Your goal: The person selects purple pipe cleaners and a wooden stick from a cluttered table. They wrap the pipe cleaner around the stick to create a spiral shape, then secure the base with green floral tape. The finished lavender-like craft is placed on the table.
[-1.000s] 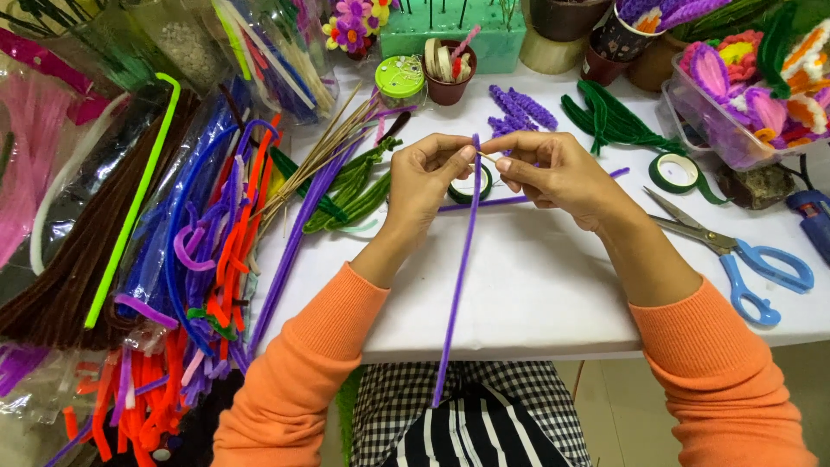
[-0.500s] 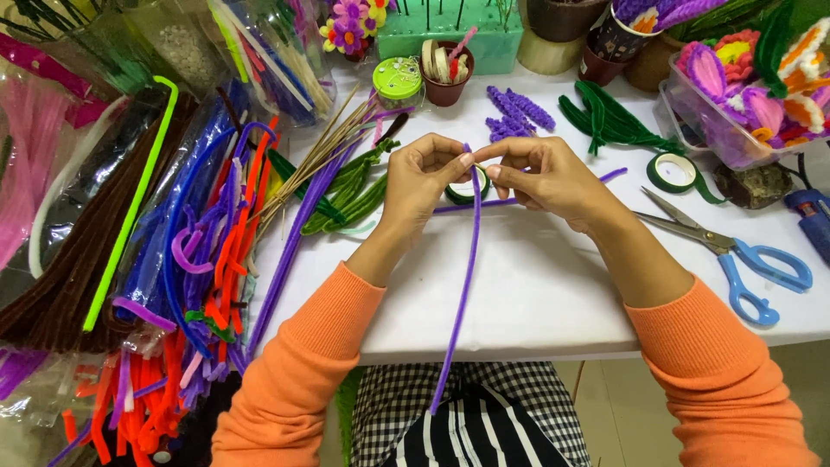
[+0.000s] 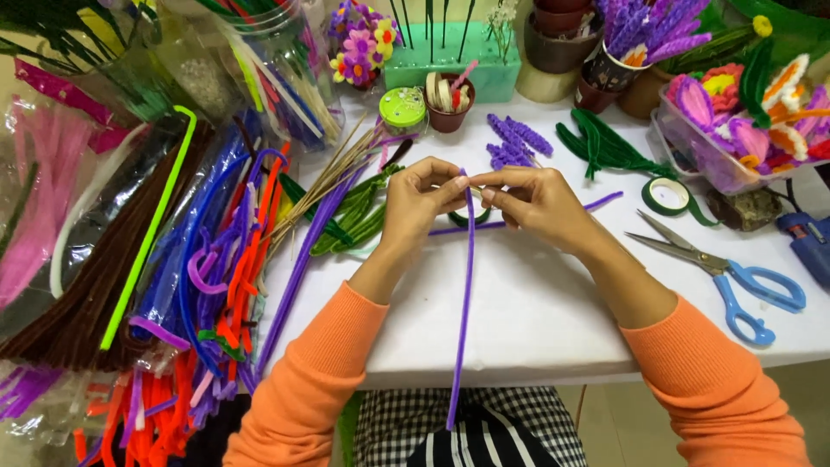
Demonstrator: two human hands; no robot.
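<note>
left hand [image 3: 421,201], right hand [image 3: 538,203]: both pinching purple pipe cleaner [image 3: 463,311] | clear packets [image 3: 207,259] at left

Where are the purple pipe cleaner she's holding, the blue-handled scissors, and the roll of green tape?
purple pipe cleaner [image 3: 463,320], head view, on the middle of the hanging stem.
blue-handled scissors [image 3: 692,256], head view, on the blades near the pivot.
roll of green tape [image 3: 650,196], head view, on the left side of the ring.
</note>
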